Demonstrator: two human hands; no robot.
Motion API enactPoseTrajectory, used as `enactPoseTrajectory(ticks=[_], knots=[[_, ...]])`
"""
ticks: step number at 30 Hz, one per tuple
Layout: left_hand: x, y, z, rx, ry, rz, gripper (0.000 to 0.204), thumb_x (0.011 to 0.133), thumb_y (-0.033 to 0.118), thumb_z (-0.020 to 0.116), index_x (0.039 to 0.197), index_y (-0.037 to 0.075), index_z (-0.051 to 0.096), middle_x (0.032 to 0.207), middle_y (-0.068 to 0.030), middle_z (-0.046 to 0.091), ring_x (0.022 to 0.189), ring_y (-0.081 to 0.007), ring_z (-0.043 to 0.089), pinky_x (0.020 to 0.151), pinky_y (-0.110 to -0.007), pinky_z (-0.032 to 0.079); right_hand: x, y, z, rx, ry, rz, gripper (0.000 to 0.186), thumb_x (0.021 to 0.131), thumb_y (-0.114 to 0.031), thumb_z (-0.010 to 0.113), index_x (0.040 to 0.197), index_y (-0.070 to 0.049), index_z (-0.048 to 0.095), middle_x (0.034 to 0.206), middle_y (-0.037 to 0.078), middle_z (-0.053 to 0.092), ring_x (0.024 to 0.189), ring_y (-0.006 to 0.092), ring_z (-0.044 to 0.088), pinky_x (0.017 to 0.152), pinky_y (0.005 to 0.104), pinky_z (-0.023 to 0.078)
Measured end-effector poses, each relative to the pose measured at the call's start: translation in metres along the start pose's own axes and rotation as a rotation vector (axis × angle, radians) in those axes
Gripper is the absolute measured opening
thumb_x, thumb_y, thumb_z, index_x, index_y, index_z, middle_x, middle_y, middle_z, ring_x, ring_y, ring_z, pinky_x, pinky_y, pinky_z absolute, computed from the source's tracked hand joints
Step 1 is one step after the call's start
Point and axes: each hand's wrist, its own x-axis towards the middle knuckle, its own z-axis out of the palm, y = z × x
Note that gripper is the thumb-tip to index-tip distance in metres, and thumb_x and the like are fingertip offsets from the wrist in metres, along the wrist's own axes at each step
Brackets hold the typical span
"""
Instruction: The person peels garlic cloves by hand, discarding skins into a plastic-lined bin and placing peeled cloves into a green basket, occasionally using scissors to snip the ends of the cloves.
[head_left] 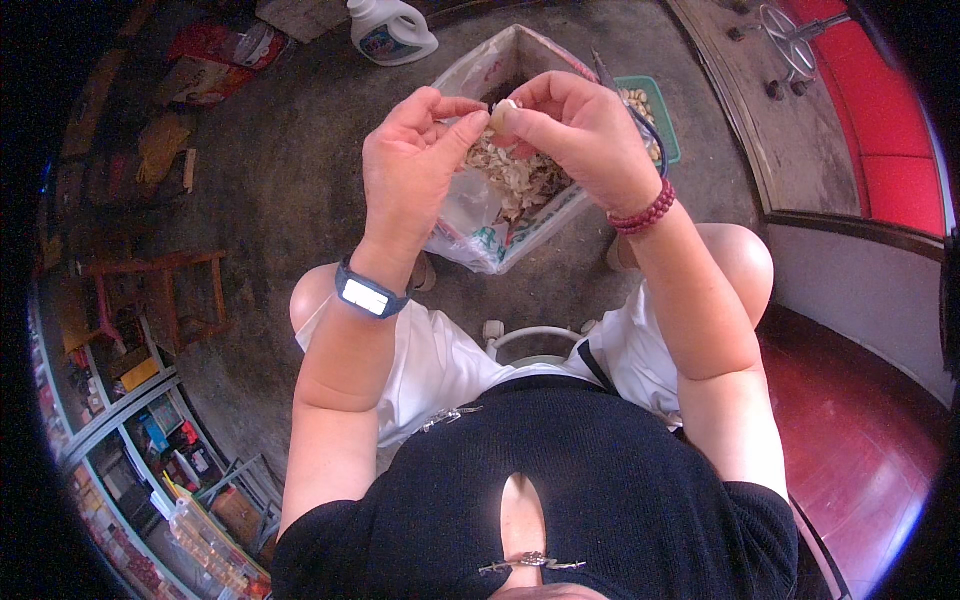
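Observation:
Above a bag-lined box, I hold a pale garlic clove point(503, 117) between my two hands. My right hand point(580, 130) pinches it between thumb and forefinger. The thumb and forefinger of my left hand point(412, 155) are closed at the clove's left edge; exactly what they grip there is partly hidden. Below them, the box point(478, 262) with its clear plastic liner contains a heap of dry garlic skins point(520, 180). Beyond my right wrist, a green basket point(672, 135) holds pale garlic cloves point(637, 98), partly covered by my hand.
A dark tool with a curved loop handle point(655, 140) lies between box and basket. A white jug point(392, 32) stands on the concrete floor at the back. Left are a wooden stool point(170, 265) and stocked shelves point(120, 420). A wheeled chair base point(788, 45) is far right.

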Motion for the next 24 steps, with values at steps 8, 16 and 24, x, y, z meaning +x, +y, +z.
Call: enactPoseTrajectory(ticks=[8, 16, 24], knots=[[-0.001, -0.004, -0.001, 0.109, 0.019, 0.103, 0.005, 0.084, 0.002, 0.063, 0.089, 0.000, 0.063, 0.080, -0.0002, 0.064, 0.069, -0.0021, 0.056, 0.062, -0.017, 0.046, -0.002, -0.001, 0.005, -0.017, -0.037, 0.016, 0.025, 0.085, -0.019, 0.064, 0.098, 0.002, 0.058, 0.084, 0.006, 0.063, 0.074, 0.0100, 0.062, 0.066, 0.0213, 0.050], [0.001, 0.002, -0.006, 0.144, 0.148, 0.108, 0.008, 0.085, 0.007, 0.064, 0.082, 0.000, 0.061, 0.071, 0.0024, 0.061, 0.061, -0.0012, 0.052, 0.054, -0.016, 0.040, -0.003, -0.003, 0.007, 0.183, -0.048, 0.050, 0.024, 0.087, -0.018, 0.063, 0.099, 0.003, 0.058, 0.086, 0.006, 0.063, 0.074, 0.0115, 0.063, 0.064, 0.0223, 0.051], [-0.005, 0.005, 0.001, 0.446, -0.034, 0.144, 0.014, 0.082, 0.007, 0.067, 0.094, 0.002, 0.062, 0.070, 0.0016, 0.061, 0.059, 0.0003, 0.050, 0.051, -0.014, 0.034, 0.001, 0.010, 0.009, 0.317, 0.040, 0.054, 0.023, 0.085, -0.015, 0.065, 0.096, 0.004, 0.057, 0.083, 0.009, 0.065, 0.073, 0.0148, 0.065, 0.059, 0.0242, 0.053]])
